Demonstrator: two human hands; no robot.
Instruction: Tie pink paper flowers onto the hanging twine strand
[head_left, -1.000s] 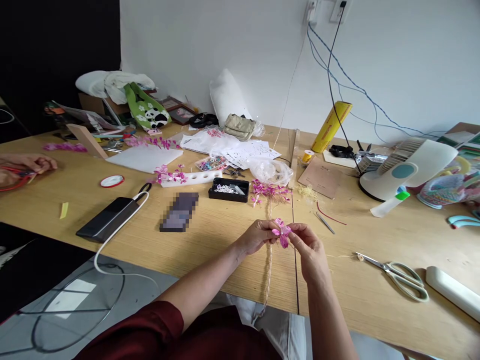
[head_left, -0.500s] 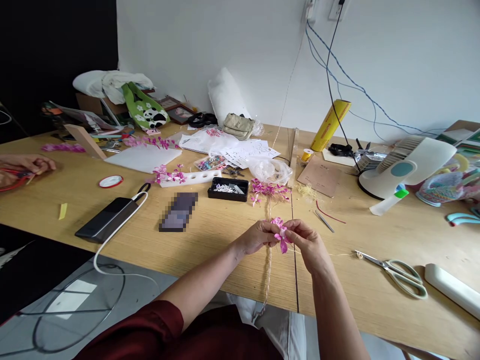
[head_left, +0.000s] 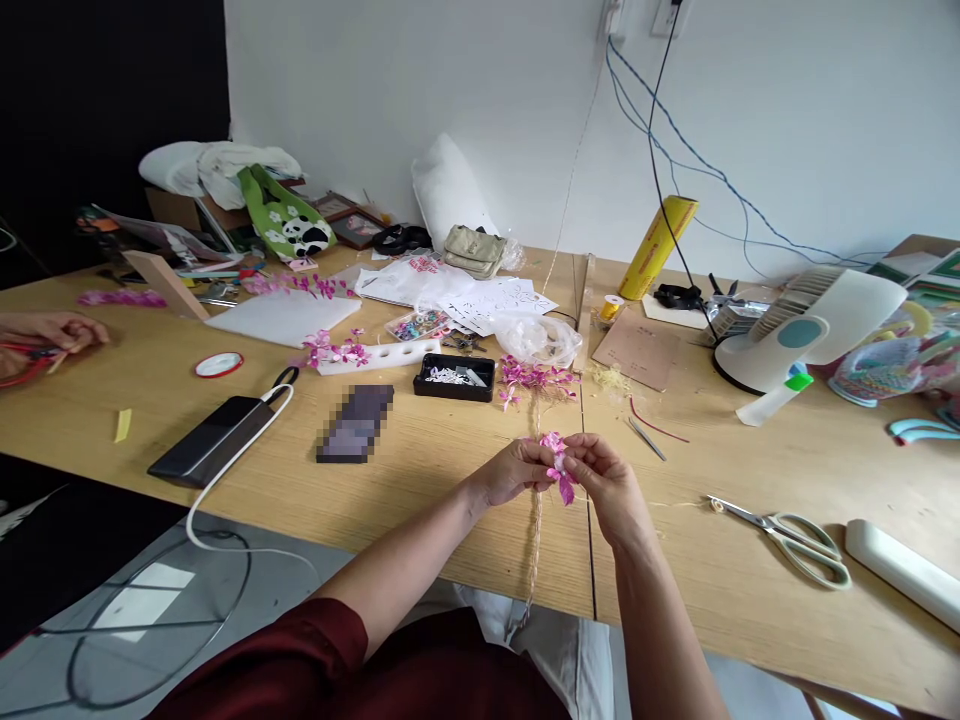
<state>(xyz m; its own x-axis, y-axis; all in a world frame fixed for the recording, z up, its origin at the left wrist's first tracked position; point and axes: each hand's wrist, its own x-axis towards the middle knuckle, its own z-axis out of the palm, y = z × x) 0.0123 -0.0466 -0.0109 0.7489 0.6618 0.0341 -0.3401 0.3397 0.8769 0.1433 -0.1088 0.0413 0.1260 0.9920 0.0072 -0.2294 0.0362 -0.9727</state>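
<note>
1. Head view shows us a small pink flower held just above the wooden table, near its front edge, where the thumb and fingertips of both our hands meet on it.
2. Our left hand pinches the flower from nine o'clock and our right hand pinches it from three o'clock, other fingers curled in; we judge this doubled grip steadies so small a piece.
3. A twine cord runs under the flower from twelve o'clock to six o'clock, passing over the table's edge toward our lap.
4. At twelve o'clock the cord reaches a cluster of pink flowers, with a black tray just to its left.
5. At three o'clock lie scissors, well apart from our hands, with bare wood between that leaves the right hand room to move.
6. At ten o'clock a power bank with its white cable sits well apart.
7. Far at nine o'clock, another person's hand rests at the table's left edge.
</note>
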